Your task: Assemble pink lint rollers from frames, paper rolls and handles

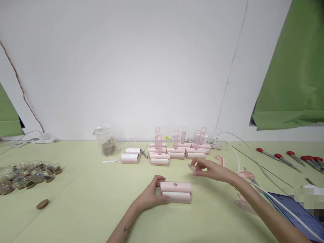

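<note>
A pink case with a white roll [176, 196] lies on the yellow-green table, a round hole in its top. Wrapped round its left end is my left hand [152, 194], the thumb on the front and the fingers behind. To the right of the case and above it, my right hand [202, 167] pinches a small clear piece [191, 166] between thumb and fingers. Behind, several similar pink cases [176, 153] lie in rows, with clear pink tubes [159, 144] with heart-shaped tops standing upright on them.
Two white rolls [129, 158] and a plastic bag [105, 140] are at the back left. Several glass domes [30, 177] and a brown disc [42, 204] lie far left. On the right are red-handled tools [286, 161], a white cable [238, 162] and a tablet [296, 212].
</note>
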Demonstrator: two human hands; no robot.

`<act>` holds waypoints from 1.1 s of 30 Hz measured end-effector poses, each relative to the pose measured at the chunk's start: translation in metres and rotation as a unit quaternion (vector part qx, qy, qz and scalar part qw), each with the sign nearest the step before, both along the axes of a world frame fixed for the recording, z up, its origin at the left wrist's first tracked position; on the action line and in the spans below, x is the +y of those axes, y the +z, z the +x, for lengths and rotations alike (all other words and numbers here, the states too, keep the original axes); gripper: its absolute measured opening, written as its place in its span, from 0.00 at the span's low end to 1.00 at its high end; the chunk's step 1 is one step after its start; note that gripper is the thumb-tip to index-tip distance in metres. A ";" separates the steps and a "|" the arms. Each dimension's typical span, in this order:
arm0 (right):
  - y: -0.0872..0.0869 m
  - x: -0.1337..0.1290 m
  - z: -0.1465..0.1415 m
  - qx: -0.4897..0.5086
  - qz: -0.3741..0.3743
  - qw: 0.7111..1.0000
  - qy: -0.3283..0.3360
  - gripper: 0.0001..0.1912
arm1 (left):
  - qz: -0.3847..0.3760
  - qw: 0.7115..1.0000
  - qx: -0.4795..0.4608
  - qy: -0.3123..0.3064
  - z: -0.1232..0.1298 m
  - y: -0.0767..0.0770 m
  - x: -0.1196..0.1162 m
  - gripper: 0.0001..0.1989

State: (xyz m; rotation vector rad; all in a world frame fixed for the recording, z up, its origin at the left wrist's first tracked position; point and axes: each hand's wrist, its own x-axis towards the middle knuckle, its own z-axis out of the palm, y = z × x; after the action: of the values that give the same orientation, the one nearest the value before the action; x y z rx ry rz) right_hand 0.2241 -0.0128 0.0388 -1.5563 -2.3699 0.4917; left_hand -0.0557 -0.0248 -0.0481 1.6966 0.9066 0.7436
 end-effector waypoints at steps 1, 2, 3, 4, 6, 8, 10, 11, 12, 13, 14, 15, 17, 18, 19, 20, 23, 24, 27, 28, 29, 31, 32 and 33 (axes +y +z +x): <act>0.007 -0.004 -0.008 0.009 -0.001 1.000 0.028 0.14 | -0.001 1.000 0.001 -0.001 0.000 0.000 0.000 0.27; 0.013 -0.008 -0.017 0.002 0.003 0.999 0.053 0.15 | -0.001 1.000 0.001 -0.003 0.000 0.001 -0.001 0.27; 0.019 -0.011 -0.027 -0.022 0.015 0.997 0.074 0.16 | -0.001 1.000 0.000 -0.004 0.001 0.001 -0.001 0.27; 0.023 -0.013 -0.036 -0.064 0.033 0.993 0.091 0.15 | 0.000 1.000 -0.001 -0.005 0.001 0.002 -0.001 0.27; 0.030 -0.015 -0.053 -0.154 0.060 0.979 0.123 0.15 | 0.001 1.000 -0.001 -0.008 0.001 0.003 0.000 0.27; 0.036 -0.013 -0.067 -0.216 0.066 0.963 0.144 0.15 | 0.002 1.000 0.001 -0.008 0.001 0.004 0.000 0.27; 0.041 -0.010 -0.078 -0.247 0.064 0.954 0.157 0.13 | 0.005 1.000 0.003 -0.007 0.002 0.004 0.001 0.27; 0.043 -0.009 -0.083 -0.256 0.064 0.951 0.163 0.13 | 0.007 1.000 0.001 -0.007 0.002 0.003 0.001 0.27; 0.045 -0.009 -0.087 -0.267 0.064 0.947 0.168 0.12 | 0.008 1.000 -0.001 -0.007 0.002 0.003 0.001 0.27; 0.047 -0.009 -0.092 -0.278 0.063 0.943 0.173 0.12 | 0.008 1.000 -0.004 -0.008 0.002 0.002 0.001 0.27; 0.048 -0.009 -0.096 -0.290 0.063 0.939 0.177 0.11 | 0.008 1.000 -0.005 -0.008 0.002 0.001 0.001 0.27; 0.050 -0.009 -0.100 -0.301 0.063 0.935 0.179 0.10 | 0.008 1.000 -0.007 -0.008 0.002 0.001 0.001 0.27; 0.052 -0.010 -0.109 -0.324 0.062 0.927 0.181 0.07 | 0.004 1.000 -0.006 -0.006 0.003 0.001 0.001 0.27; 0.054 -0.009 -0.114 -0.336 0.059 0.922 0.181 0.06 | 0.001 1.000 -0.004 -0.004 0.003 0.001 0.000 0.27; 0.055 -0.007 -0.119 -0.347 0.054 0.918 0.181 0.05 | 0.000 1.000 0.000 0.001 0.002 0.002 0.000 0.28; 0.056 -0.005 -0.123 -0.357 0.045 0.915 0.180 0.05 | 0.001 1.000 0.007 0.008 0.002 0.003 -0.001 0.28; 0.060 0.003 -0.133 -0.379 -0.001 0.910 0.170 0.08 | 0.037 0.998 0.041 0.034 0.003 0.007 -0.005 0.25; 0.061 0.005 -0.135 -0.382 -0.020 0.909 0.167 0.11 | 0.059 0.995 0.062 0.041 0.005 0.008 -0.008 0.25; 0.060 0.005 -0.141 -0.386 -0.058 0.906 0.164 0.16 | 0.128 0.978 0.150 0.064 0.013 0.010 -0.015 0.29; 0.059 0.003 -0.143 -0.389 -0.059 0.905 0.163 0.16 | 0.150 0.970 0.176 0.070 0.016 0.010 -0.018 0.32; 0.056 0.000 -0.146 -0.393 -0.054 0.904 0.161 0.16 | 0.171 0.963 0.195 0.074 0.020 0.009 -0.020 0.34; 0.050 -0.007 -0.151 -0.401 -0.031 0.903 0.150 0.12 | 0.206 0.952 0.214 0.078 0.027 0.007 -0.025 0.36; 0.048 -0.009 -0.154 -0.403 -0.018 0.904 0.142 0.09 | 0.219 0.947 0.220 0.081 0.029 0.006 -0.027 0.35; 0.045 -0.011 -0.155 -0.403 -0.006 0.905 0.135 0.07 | 0.228 0.944 0.225 0.086 0.031 0.006 -0.028 0.34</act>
State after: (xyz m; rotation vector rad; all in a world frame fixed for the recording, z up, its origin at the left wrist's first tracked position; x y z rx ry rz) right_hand 0.0687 -0.0242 0.0842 -1.6538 -3.2142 -0.1471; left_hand -0.0249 -0.0531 -0.0422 2.2766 1.2812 0.7312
